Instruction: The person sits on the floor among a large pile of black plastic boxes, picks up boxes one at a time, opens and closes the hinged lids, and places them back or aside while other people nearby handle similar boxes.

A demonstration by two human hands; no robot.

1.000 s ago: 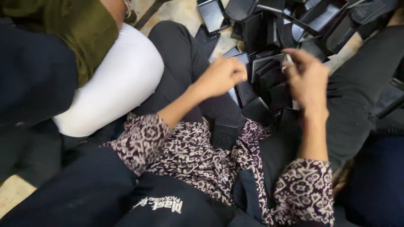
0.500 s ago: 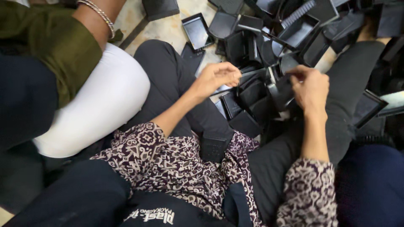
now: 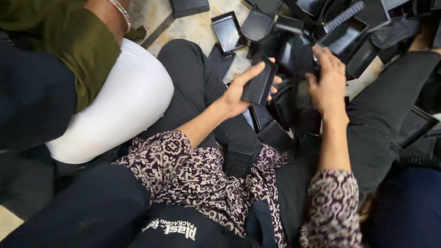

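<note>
A big heap of black plastic trays point(image 3: 353, 34) covers the floor by the person's legs. The left hand point(image 3: 241, 92) is wrapped tight around one small black tray point(image 3: 260, 82), held above the lap. The right hand point(image 3: 328, 82) reaches into the heap; I cannot tell if it grips. It is best to keep the held tray steady. Room is tight: a neighbour's white-clad knee point(image 3: 119, 103) sits close by.
</note>
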